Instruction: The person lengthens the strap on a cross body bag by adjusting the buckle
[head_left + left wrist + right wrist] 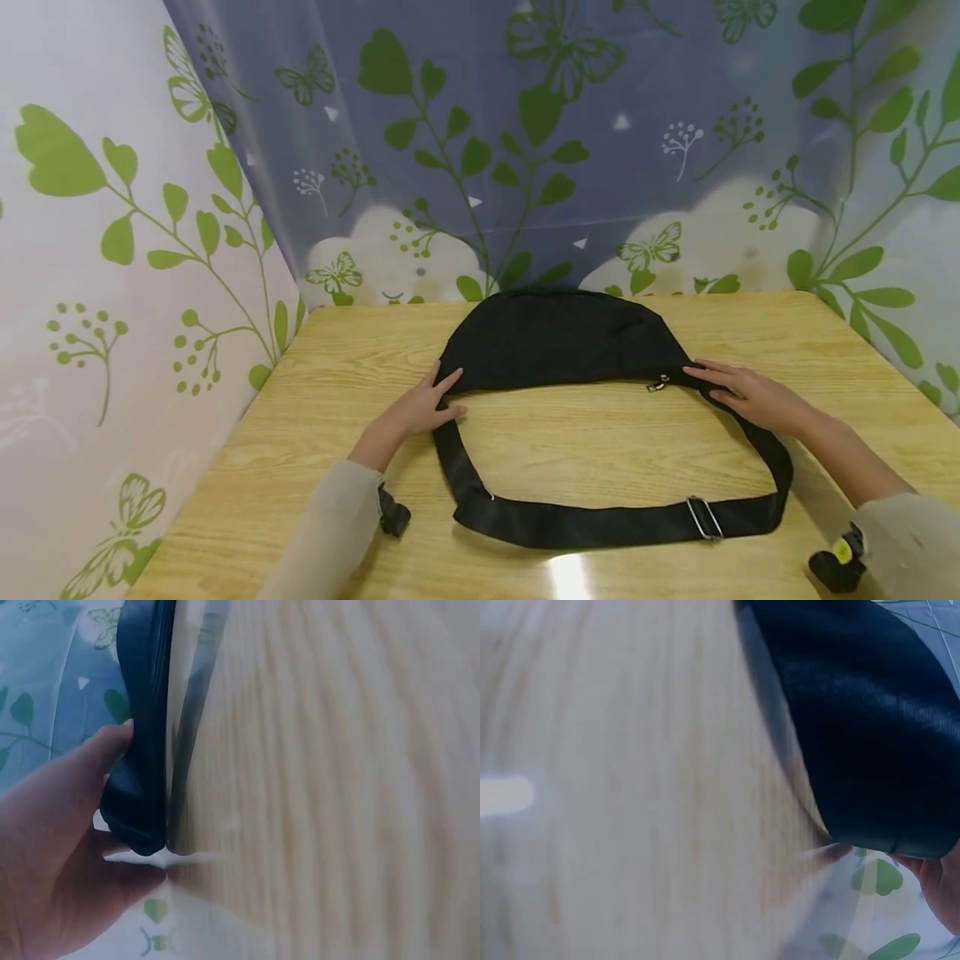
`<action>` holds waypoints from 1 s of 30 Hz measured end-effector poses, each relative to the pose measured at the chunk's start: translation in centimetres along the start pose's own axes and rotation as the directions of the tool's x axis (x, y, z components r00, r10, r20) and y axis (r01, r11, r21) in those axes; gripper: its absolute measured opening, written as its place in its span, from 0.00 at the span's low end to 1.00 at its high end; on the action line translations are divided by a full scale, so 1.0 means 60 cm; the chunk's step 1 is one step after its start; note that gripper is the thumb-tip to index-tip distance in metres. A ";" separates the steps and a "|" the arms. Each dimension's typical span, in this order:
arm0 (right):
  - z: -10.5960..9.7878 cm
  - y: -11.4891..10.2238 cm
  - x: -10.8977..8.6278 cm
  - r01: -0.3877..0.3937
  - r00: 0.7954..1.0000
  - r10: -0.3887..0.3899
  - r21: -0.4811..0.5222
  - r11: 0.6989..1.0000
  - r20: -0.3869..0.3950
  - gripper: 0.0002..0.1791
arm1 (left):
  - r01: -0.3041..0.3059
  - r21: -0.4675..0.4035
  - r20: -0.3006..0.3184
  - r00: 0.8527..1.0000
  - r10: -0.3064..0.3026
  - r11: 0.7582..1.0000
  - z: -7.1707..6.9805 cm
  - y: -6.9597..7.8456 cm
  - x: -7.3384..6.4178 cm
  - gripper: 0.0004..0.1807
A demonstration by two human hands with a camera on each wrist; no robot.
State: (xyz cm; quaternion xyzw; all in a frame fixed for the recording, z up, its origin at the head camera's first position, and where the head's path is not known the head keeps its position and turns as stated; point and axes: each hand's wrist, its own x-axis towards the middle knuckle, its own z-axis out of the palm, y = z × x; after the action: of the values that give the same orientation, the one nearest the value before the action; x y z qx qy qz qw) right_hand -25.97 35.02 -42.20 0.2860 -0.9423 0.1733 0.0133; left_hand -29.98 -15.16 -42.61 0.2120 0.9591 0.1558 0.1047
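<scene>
A black waist bag (562, 342) lies flat on the wooden table, its rounded side toward the back curtain. The black strap (585, 523) loops toward the front, with a metal slider (705, 518) near its right corner. My left hand (420, 407) rests at the bag's left end, fingers spread, fingertips on its edge. In the left wrist view, fingers (112, 746) touch the dark fabric. At the right end, my right hand (750, 396) lies with extended fingers on the bag's corner, close to a zipper pull (658, 384). Black strap webbing (877, 727) largely hides that hand in the right wrist view.
The pale wooden table (300, 467) extends around the bag. A patterned curtain (450, 167) with leaves and butterflies hangs behind it, and similar pale fabric (90, 250) covers the left side. Small black devices (393, 510) sit at both sleeve cuffs.
</scene>
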 end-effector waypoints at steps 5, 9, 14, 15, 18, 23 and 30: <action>-0.006 0.005 -0.014 -0.018 1.000 0.018 0.003 1.000 -0.019 0.26 | -0.032 -0.057 0.041 0.999 0.034 0.998 -0.001 0.009 0.019 0.38; -0.009 0.018 -0.030 -0.014 0.999 0.014 -0.010 1.000 -0.046 0.27 | -0.085 -0.068 0.060 0.994 0.089 0.994 0.003 0.014 0.043 0.37; -0.007 0.031 -0.048 0.004 0.996 -0.007 -0.032 0.999 -0.089 0.29 | -0.138 -0.051 0.101 0.985 0.143 0.989 0.006 0.025 0.064 0.37; -0.006 0.033 -0.050 0.010 0.995 -0.013 -0.032 0.999 -0.095 0.29 | -0.140 -0.050 0.106 0.984 0.144 0.989 0.006 0.026 0.065 0.37; -0.003 0.034 -0.051 0.019 0.995 -0.022 -0.024 1.000 -0.102 0.29 | -0.133 -0.050 0.110 0.984 0.138 0.990 0.002 0.025 0.065 0.36; -0.003 0.027 -0.047 0.000 0.996 -0.001 -0.013 1.000 -0.093 0.28 | -0.138 -0.014 0.106 0.985 0.139 0.990 -0.005 0.018 0.056 0.35; -0.013 0.014 -0.043 -0.021 0.994 0.014 -0.060 0.998 -0.110 0.28 | -0.172 0.111 0.078 0.983 0.164 0.979 -0.010 0.021 0.052 0.39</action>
State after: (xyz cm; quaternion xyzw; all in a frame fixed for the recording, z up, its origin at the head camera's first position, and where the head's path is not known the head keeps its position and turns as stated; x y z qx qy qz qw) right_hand -24.32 37.33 -42.05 0.2671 -0.9475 0.1600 0.0722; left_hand -32.44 -12.86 -42.07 0.3033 0.9410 0.1004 0.1114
